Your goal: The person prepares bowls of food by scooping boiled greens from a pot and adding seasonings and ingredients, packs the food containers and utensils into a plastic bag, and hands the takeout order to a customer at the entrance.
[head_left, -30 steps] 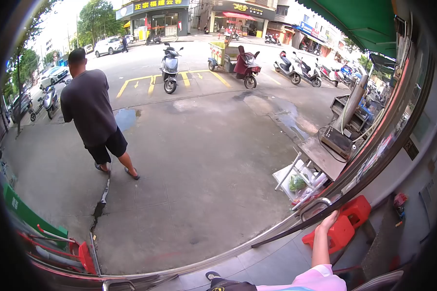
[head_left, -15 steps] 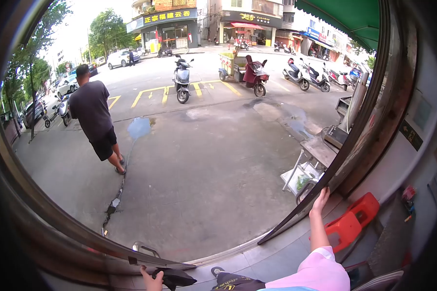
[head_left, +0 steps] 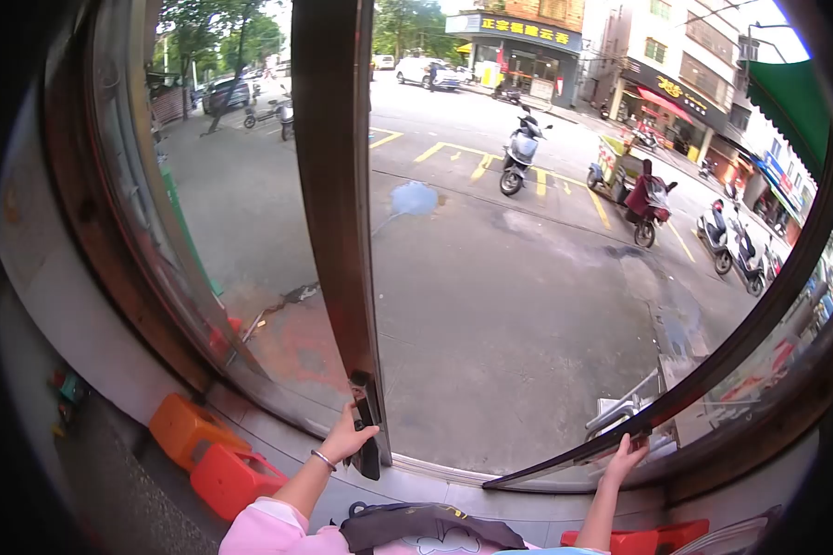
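Observation:
My left hand is closed at the dark handle on the upright edge of the left glass door. A bracelet is on that wrist. On the other side, my right hand has its fingers curled against the dark frame of the right glass door. Part of that grip is hidden behind the frame. Between the two doors lies an open gap. I wear a pink top, and a dark apron with a white print shows at my waist.
An orange stool and a red stool stand at the left wall; more red seats are low at right. Outside, a scooter and a cargo tricycle are parked on the pavement. The floor track crosses the doorway.
The left door has swung from the far left toward the middle, with my left hand at its handle. My view has turned left. The person outside is out of sight.

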### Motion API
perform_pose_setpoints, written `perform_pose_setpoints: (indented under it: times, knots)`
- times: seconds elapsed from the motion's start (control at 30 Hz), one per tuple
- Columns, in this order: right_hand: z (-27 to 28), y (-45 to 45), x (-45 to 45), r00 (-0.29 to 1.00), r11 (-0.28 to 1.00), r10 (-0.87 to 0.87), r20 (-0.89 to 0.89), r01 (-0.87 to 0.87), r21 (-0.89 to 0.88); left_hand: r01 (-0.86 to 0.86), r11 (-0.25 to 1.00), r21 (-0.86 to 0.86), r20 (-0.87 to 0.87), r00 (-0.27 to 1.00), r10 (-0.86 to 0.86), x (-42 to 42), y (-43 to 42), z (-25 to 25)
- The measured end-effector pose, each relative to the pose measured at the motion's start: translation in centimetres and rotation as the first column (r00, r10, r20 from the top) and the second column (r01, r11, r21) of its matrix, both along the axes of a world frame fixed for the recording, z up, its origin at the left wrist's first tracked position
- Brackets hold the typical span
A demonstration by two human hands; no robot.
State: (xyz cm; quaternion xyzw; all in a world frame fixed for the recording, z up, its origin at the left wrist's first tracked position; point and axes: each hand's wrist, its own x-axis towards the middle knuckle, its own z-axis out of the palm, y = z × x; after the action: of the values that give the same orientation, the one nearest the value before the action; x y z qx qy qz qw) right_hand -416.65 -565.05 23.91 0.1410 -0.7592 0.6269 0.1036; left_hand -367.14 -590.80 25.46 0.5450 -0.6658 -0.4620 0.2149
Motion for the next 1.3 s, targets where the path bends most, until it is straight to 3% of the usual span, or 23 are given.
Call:
perform_pose_setpoints:
  times: [0.03,0.1,0.2,0.3,0.4,0.5,0.57,0.6,0.63,0.7,0.83,0.97,1.3]
  knots:
    - [-0.3,1.0,-0.5,0.995,0.996,0.034,-0.089,-0.026,0.086,0.011,1.0,-0.026,-0.002,1.0,-0.011,-0.8,0.8,0.0]
    - [1.7,2.9,-0.8,0.984,0.969,0.145,-0.104,-0.12,0.216,0.011,0.997,0.082,0.009,1.0,-0.011,-2.8,2.3,1.1]
    - [3.6,3.8,-1.6,0.973,0.935,0.232,0.003,-0.223,0.277,-0.001,0.999,0.054,0.01,1.0,0.0,-5.2,4.1,0.1]
    - [3.9,4.0,-1.4,0.968,0.947,0.249,-0.014,-0.24,0.215,0.014,0.994,0.107,0.015,1.0,-0.016,-7.8,5.8,-0.3]
    - [4.9,4.6,-1.0,0.966,0.936,0.26,-0.009,-0.249,0.249,0.075,0.997,0.007,0.003,0.997,-0.075,-10.2,6.6,-1.7]
    - [5.3,4.8,-1.1,0.955,0.941,0.295,0.019,-0.294,0.167,0.102,0.992,0.077,0.059,0.993,-0.106,-12.3,7.6,-1.0]
    - [5.5,4.8,-1.4,0.963,0.941,0.267,0.027,-0.267,0.207,0.185,0.975,-0.121,0.058,0.982,-0.179,-13.9,9.0,0.3]
    - [5.3,4.8,-1.6,0.956,0.942,0.291,0.018,-0.29,0.167,0.21,0.971,0.115,0.053,0.975,-0.217,-14.6,9.5,2.3]
    - [5.1,4.8,-1.8,0.947,0.933,0.32,0.015,-0.318,0.17,0.181,0.977,0.116,0.049,0.981,-0.187,-15.1,9.8,1.7]
    - [5.1,5.1,-2.0,0.957,0.94,0.292,0.006,-0.288,0.184,0.287,0.958,0.028,0.064,0.955,-0.288,-16.1,9.9,0.4]
    - [5.2,5.6,-2.5,0.938,0.915,0.344,0.036,-0.343,0.211,0.393,0.919,0.045,0.108,0.912,-0.395,-18.2,11.1,1.6]
    - [5.3,5.8,-2.7,0.938,0.909,0.344,0.031,-0.342,0.239,0.458,0.863,0.214,0.136,0.861,-0.49,-20.4,12.2,5.3]
    - [6.7,5.7,-2.7,0.933,0.914,0.357,0.052,-0.361,0.184,0.619,0.775,0.13,0.09,0.771,-0.631,-24.5,13.4,4.5]
